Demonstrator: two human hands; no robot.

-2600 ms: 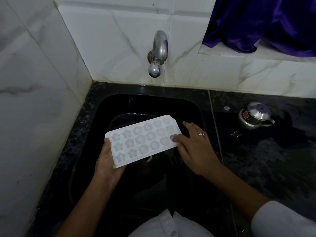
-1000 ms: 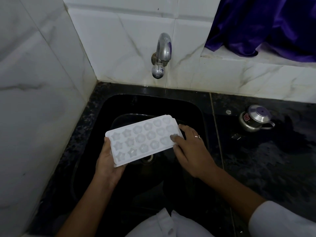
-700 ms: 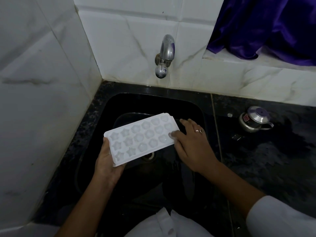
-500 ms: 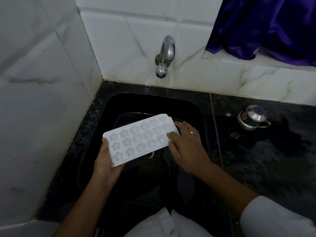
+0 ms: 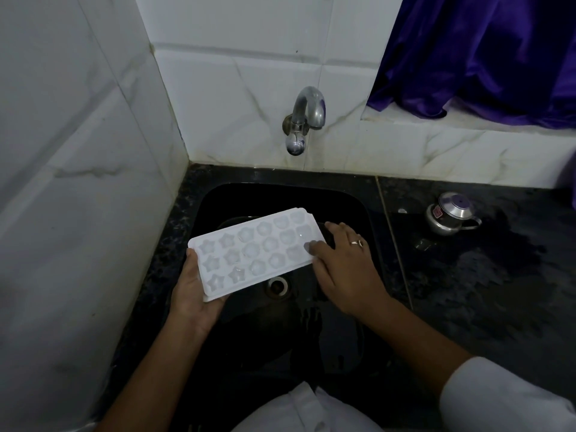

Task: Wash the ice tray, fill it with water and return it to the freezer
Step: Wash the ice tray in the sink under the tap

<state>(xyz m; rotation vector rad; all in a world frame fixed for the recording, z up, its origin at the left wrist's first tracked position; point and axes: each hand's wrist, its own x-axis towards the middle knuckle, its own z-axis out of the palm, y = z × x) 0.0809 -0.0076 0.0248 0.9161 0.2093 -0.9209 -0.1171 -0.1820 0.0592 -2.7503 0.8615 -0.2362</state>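
Observation:
A white ice tray (image 5: 255, 251) with star and flower moulds hangs level over the black sink (image 5: 218, 201). My left hand (image 5: 193, 294) grips its near left end from below. My right hand (image 5: 343, 263), wearing a ring, holds the right end with the thumb on the top face and the fingers curled behind the edge. A chrome tap (image 5: 304, 120) juts from the tiled wall above the sink; no water runs from it. The drain (image 5: 277, 285) shows just under the tray's front edge.
White marble-look tiles close in on the left and behind. A small steel pot with a lid (image 5: 452, 213) stands on the wet black counter (image 5: 498, 275) to the right. Purple cloth (image 5: 483, 57) hangs over the ledge at upper right.
The tray and both hands keep almost the same pose over the sink. The camera has tilted up a little, so more wall shows above the tap.

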